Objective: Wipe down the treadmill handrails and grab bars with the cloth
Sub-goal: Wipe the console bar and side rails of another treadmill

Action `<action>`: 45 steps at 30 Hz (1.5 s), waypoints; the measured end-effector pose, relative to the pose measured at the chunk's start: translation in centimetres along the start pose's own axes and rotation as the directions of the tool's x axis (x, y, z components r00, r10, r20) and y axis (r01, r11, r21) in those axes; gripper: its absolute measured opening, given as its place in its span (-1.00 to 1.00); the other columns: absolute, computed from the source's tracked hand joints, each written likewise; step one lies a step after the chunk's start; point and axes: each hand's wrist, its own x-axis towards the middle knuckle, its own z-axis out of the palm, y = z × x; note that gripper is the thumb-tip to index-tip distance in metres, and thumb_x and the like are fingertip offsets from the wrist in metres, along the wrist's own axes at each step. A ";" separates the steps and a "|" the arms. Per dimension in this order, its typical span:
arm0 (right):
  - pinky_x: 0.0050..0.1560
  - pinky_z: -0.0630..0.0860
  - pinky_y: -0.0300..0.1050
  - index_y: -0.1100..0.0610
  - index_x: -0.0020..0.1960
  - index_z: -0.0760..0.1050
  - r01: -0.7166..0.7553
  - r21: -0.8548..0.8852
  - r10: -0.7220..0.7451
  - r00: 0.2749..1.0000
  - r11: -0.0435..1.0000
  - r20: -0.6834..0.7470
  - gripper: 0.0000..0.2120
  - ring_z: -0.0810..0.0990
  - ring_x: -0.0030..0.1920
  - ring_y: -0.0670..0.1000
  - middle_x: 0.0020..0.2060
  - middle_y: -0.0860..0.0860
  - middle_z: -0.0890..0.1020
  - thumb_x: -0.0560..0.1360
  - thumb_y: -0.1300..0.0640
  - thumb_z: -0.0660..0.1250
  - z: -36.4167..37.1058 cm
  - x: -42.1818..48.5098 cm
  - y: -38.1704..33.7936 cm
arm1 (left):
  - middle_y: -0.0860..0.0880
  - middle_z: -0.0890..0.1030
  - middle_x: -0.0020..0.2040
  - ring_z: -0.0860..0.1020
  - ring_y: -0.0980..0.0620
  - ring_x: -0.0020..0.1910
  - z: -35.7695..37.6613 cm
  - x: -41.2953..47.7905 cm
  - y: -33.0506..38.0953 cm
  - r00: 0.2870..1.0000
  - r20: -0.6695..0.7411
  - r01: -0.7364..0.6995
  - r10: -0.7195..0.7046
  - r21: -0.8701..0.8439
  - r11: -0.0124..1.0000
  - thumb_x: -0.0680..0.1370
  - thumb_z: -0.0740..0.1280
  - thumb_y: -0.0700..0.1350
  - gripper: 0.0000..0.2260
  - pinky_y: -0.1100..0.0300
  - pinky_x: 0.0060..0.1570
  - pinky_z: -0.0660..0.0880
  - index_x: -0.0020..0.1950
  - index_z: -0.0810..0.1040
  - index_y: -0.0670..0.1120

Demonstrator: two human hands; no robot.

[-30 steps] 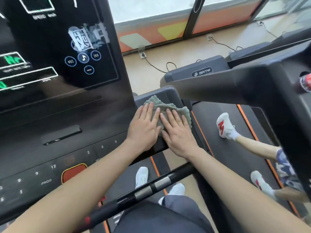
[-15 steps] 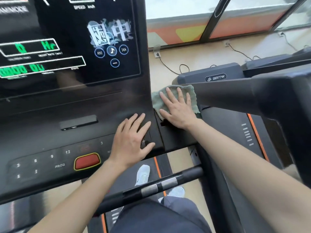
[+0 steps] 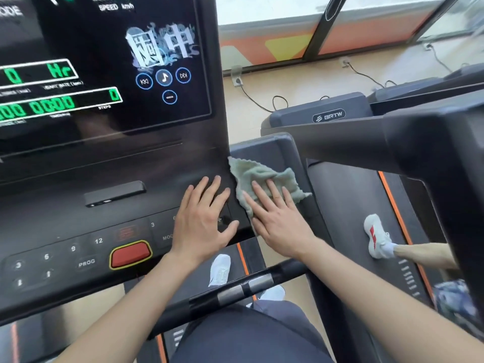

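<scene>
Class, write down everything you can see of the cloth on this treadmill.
The cloth is pale grey-green, soft and looks like terry, with a wavy edge. It lies crumpled on the dark ledge just right of the console. The right hand presses it with straight fingers, covering its lower part; one corner sticks out rightward.

"SPEED km/h" on screen (image 3: pixel 104 61), "PROG" on console (image 3: pixel 78 231), "BRTW" on neighbouring treadmill (image 3: pixel 348 106)

The person wears a plain dark blue-grey garment (image 3: pixel 248 336) over the waist and legs, seen at the bottom of the view, and white trainers (image 3: pixel 220 269) below it, while the forearms (image 3: pixel 131 305), the left hand (image 3: pixel 203 224) and the right hand (image 3: pixel 277 221) are bare.
</scene>
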 end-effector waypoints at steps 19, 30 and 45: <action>0.48 -0.32 0.40 -0.22 0.61 -0.22 -0.175 0.176 0.176 0.984 0.969 0.009 -0.42 -0.32 0.59 0.22 0.61 -0.19 -0.22 0.62 -0.28 -0.25 0.2 0.2 -3.0 | -0.05 0.32 0.60 0.20 -0.09 0.60 0.2 -0.1 -1.0 0.999 -0.012 -0.036 0.035 -0.038 0.999 0.48 0.34 0.22 -0.37 -0.12 0.58 0.14 0.49 0.48 -0.03; 0.52 -0.34 0.27 -0.22 0.61 -0.22 -0.158 0.136 0.162 0.987 0.978 -0.018 -0.45 -0.39 0.57 0.14 0.61 -0.08 -0.28 0.66 -0.25 -0.22 -2.7 9.3 -0.6 | -0.04 0.30 0.60 0.18 -0.09 0.61 0.4 -0.2 -1.0 0.999 -0.002 -0.036 0.036 -0.037 0.999 0.48 0.33 0.22 -0.37 -0.14 0.57 0.14 0.50 0.48 -0.02; 0.53 -0.28 0.30 -0.32 0.58 -0.19 -0.149 -0.038 0.148 0.989 0.988 -0.025 -0.47 -0.27 0.61 0.13 0.63 -0.10 -0.16 0.64 -0.30 -0.19 -4.3 11.0 5.4 | -0.03 0.29 0.61 0.17 -0.08 0.62 0.4 -0.2 -1.1 0.999 0.020 -0.045 0.045 -0.020 0.999 0.51 0.26 0.26 -0.37 -0.13 0.58 0.12 0.52 0.45 -0.01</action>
